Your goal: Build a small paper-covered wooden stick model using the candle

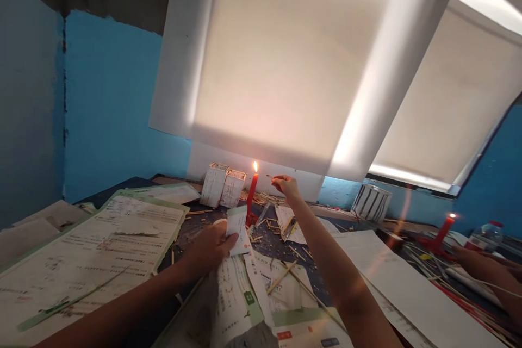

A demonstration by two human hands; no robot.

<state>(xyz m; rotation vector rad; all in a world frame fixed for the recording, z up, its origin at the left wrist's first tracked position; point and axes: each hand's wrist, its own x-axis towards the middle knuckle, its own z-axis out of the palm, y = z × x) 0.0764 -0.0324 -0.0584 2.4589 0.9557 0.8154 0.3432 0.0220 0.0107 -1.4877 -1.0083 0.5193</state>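
Observation:
A lit red candle [252, 193] stands upright on the dark table, its flame [255, 166] burning at the top. My left hand [210, 250] is closed on a piece of printed white paper [236, 223], just in front of the candle's foot and partly covering it. To the right of the candle, my right hand [285, 185] pinches a short thin stick [268, 176]. The stick points left toward the candle, slightly below flame height and apart from it. Printed sheets [238, 293] lie below my left hand.
Two small paper-covered blocks [222, 185] stand left of the candle. Thin sticks and scraps litter the table. Printed papers [134, 239] lie left, a white sheet [391, 261] right. Farther right are another person's hand [475, 263], a second lit candle [443, 231] and a bottle [491, 235].

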